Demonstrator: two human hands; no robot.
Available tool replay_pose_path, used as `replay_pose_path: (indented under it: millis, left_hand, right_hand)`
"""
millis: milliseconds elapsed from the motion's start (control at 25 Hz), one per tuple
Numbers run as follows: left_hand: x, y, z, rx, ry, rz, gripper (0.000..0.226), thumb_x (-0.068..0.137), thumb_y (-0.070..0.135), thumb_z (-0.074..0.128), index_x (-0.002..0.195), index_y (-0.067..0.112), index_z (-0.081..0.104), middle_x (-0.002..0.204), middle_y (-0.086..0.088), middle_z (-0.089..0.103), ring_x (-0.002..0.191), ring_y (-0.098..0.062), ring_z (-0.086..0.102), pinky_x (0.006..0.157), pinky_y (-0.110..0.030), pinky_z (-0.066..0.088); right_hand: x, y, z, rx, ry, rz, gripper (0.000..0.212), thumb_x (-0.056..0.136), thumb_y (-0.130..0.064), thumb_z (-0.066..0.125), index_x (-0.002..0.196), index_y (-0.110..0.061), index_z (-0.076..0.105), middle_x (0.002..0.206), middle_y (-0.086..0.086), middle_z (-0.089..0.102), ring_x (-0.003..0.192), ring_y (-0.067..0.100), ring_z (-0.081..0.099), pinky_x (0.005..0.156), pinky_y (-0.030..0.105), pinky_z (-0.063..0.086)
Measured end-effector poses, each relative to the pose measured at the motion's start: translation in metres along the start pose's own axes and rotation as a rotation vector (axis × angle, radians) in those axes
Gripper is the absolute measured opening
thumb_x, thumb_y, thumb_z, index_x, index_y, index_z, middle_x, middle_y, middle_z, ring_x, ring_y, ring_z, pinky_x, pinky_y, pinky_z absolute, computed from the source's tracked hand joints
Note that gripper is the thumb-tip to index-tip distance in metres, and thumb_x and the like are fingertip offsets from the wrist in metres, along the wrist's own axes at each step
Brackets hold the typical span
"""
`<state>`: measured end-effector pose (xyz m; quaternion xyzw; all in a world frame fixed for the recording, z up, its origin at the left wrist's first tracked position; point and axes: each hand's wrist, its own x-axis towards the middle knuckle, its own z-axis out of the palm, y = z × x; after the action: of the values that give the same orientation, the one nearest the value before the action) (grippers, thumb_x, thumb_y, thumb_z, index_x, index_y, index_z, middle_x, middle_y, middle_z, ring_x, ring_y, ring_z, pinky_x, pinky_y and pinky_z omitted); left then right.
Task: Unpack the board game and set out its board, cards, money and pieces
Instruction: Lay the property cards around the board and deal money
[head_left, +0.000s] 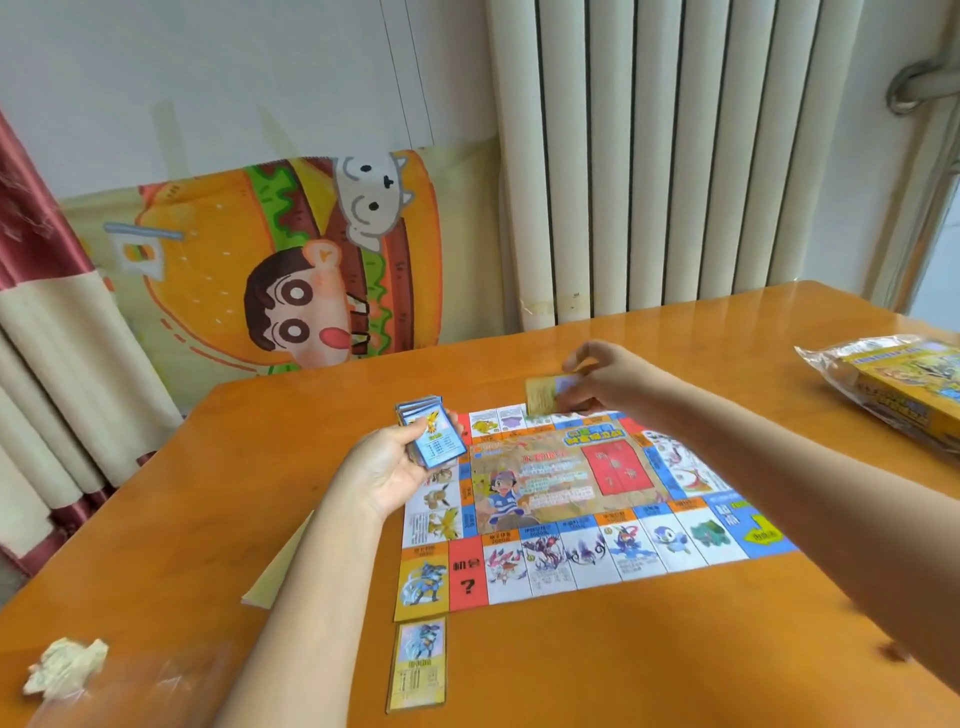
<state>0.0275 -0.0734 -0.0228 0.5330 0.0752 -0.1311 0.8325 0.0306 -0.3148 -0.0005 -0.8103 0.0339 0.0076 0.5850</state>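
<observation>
Nearest, by the near left corner of the bench (675, 654), a crumpled paper wad (65, 667) is seen beside a sheet of clear wrap (161, 680). A single yellow-bordered card (417, 662) lies face up close to the near edge, just beside the near left corner of the board (571, 499). A pale folded sheet (275, 566) lies left of the board, partly hidden by the left forearm. The board is spread flat in the middle of the bench. Over its left edge a stack of cards (434, 441) is gripped in the left hand (389, 470), the fingers curled round it and the thumb laid across the blue-bordered top card. Over the board's far edge one blurred card (544, 397) is pinched between the thumb and fingers of the right hand (608, 382). At the far right edge of the bench the yellow game box (904, 382) lies inside a crinkled clear bag (826, 364). Beyond the far edge, a cartoon burger cloth (291, 260), a white radiator (675, 156) and a red-and-cream curtain (41, 312) are seen.
</observation>
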Motion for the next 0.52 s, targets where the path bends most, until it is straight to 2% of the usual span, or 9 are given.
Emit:
replay_pose_path:
  millis: [80,120,200,280,400,440,520]
  left_hand:
    - [0.025,0.005,-0.001,-0.002,0.027,0.019,0.017,0.098,0.001,0.041,0.096,0.003,0.058,0.080,-0.014,0.070,0.082,-0.024,0.064,0.075,-0.038,0.051]
    - [0.037,0.007,-0.002,-0.001,0.040,0.029,0.016,0.097,0.001,0.043,0.095,0.004,0.058,0.086,-0.016,0.068,0.084,-0.025,0.062,0.074,-0.040,0.051]
    - [0.061,0.010,-0.005,0.013,0.060,0.044,0.012,0.095,0.001,0.046,0.095,0.005,0.057,0.094,-0.017,0.064,0.085,-0.026,0.062,0.068,-0.040,0.055]
    - [0.075,0.010,-0.008,0.019,0.075,0.037,0.010,0.095,0.001,0.047,0.096,0.005,0.057,0.094,-0.017,0.064,0.084,-0.025,0.062,0.069,-0.040,0.054]
    - [0.091,0.003,-0.013,0.032,0.080,-0.013,0.011,0.095,0.001,0.047,0.097,0.005,0.057,0.095,-0.018,0.064,0.085,-0.026,0.061,0.072,-0.040,0.050]
    - [0.096,0.001,-0.015,0.031,0.086,-0.026,0.011,0.095,0.001,0.047,0.097,0.004,0.058,0.095,-0.018,0.064,0.085,-0.026,0.062,0.072,-0.039,0.050]
    - [0.103,-0.003,-0.018,0.024,0.093,-0.041,0.011,0.095,0.002,0.047,0.098,0.003,0.058,0.096,-0.018,0.064,0.086,-0.026,0.062,0.072,-0.039,0.051]
  right_hand:
    - [0.030,-0.010,0.000,0.054,-0.020,0.028,0.036,0.087,0.013,0.052,0.114,-0.012,0.055,0.106,0.017,0.058,0.083,0.028,0.065,0.067,0.030,0.059]
    - [0.046,-0.013,0.001,0.016,0.006,0.026,0.038,0.090,0.010,0.051,0.119,-0.014,0.056,0.109,0.015,0.057,0.089,0.026,0.064,0.072,0.030,0.059]
    - [0.077,-0.017,0.004,-0.122,0.106,0.003,0.024,0.092,-0.003,0.056,0.111,-0.016,0.063,0.101,0.007,0.062,0.093,0.019,0.060,0.077,0.027,0.054]
    - [0.105,-0.012,0.006,-0.156,0.160,0.036,0.013,0.088,-0.010,0.064,0.101,-0.012,0.067,0.093,0.005,0.065,0.088,0.016,0.055,0.070,0.022,0.048]
    - [0.144,0.005,0.018,-0.090,0.125,0.117,0.032,0.076,-0.004,0.076,0.105,-0.002,0.063,0.100,0.014,0.066,0.086,0.020,0.062,0.079,0.030,0.056]
    - [0.154,0.011,0.024,-0.049,0.111,0.129,0.040,0.074,0.001,0.077,0.111,-0.001,0.060,0.102,0.015,0.065,0.087,0.022,0.065,0.078,0.030,0.058]
    - [0.169,0.021,0.034,-0.014,0.098,0.122,0.052,0.073,0.007,0.076,0.120,-0.006,0.056,0.106,0.016,0.063,0.085,0.024,0.067,0.063,0.024,0.059]
